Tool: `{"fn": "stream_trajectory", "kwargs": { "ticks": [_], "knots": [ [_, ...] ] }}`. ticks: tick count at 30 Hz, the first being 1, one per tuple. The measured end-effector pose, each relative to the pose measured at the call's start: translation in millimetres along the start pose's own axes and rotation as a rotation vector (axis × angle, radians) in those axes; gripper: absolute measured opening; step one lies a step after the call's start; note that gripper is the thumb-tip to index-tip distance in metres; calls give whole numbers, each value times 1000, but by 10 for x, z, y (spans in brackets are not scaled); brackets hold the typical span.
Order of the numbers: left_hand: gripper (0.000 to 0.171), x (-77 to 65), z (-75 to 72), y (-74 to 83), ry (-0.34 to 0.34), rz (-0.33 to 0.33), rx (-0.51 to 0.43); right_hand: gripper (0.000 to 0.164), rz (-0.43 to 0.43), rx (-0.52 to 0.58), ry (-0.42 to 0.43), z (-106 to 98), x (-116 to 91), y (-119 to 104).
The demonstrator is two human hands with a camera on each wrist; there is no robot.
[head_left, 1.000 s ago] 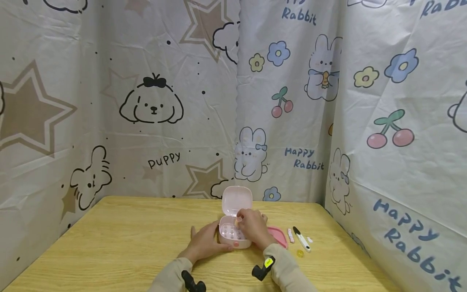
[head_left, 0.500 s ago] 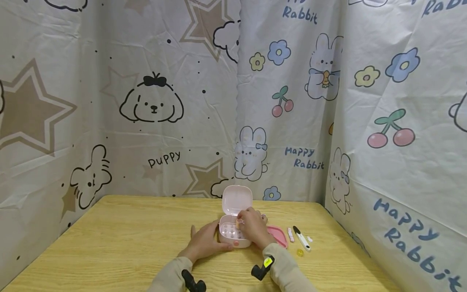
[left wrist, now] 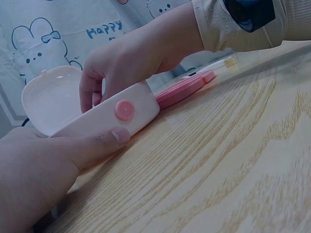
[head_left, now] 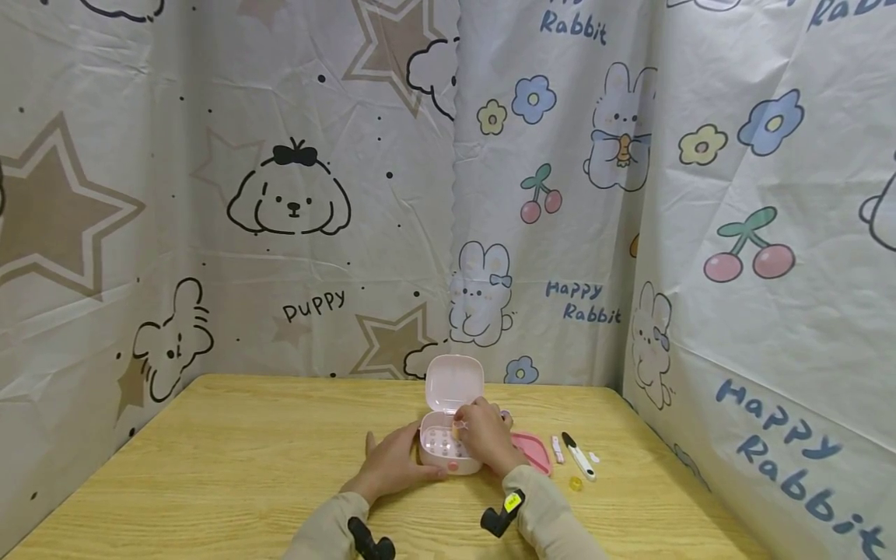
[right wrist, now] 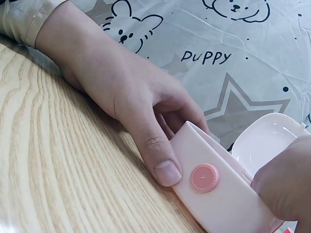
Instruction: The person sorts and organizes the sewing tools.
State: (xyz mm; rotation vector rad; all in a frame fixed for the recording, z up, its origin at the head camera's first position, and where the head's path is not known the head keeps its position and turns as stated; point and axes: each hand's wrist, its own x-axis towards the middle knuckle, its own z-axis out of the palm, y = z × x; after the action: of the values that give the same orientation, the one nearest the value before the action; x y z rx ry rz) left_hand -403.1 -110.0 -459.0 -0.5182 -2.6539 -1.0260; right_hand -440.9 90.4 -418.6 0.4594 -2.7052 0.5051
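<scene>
A pale pink box [head_left: 435, 464] with a round pink button [left wrist: 125, 110] on its front stands on the table, its hinged lid [head_left: 455, 381] raised at the back. My left hand [head_left: 392, 460] grips the box at its left front corner, thumb on the front wall, fingers along the left side. Over the box's right half, my right hand [head_left: 488, 437] reaches inside with curled fingers. It pinches a small pale-orange and clear piece [head_left: 458, 429]. The box floor shows rows of small round bumps. My right hand covers the right part of the interior.
Right of the box lie a pink tray-like piece [head_left: 535, 451], a small pink-and-white item [head_left: 557, 449], a black-and-white slim tool [head_left: 579, 457], a white bit [head_left: 594, 457] and a yellow round piece [head_left: 575, 484]. A small purplish round thing [head_left: 507, 418] shows behind my right hand.
My right hand has risen very slightly, and the orange part at its fingertips shows more clearly than a second ago. My left hand and the box have stayed in place.
</scene>
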Motion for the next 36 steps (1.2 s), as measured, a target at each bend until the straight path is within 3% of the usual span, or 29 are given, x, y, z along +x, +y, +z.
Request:
{"fn": "stream_trajectory", "kwargs": {
  "ticks": [20, 36],
  "knots": [
    [102, -17, -30, 22, -15, -6, 17, 7, -17, -10, 43, 8, -17, 0],
    [102, -16, -30, 9, -14, -17, 13, 8, -8, 14, 16, 5, -8, -14]
  ]
}}
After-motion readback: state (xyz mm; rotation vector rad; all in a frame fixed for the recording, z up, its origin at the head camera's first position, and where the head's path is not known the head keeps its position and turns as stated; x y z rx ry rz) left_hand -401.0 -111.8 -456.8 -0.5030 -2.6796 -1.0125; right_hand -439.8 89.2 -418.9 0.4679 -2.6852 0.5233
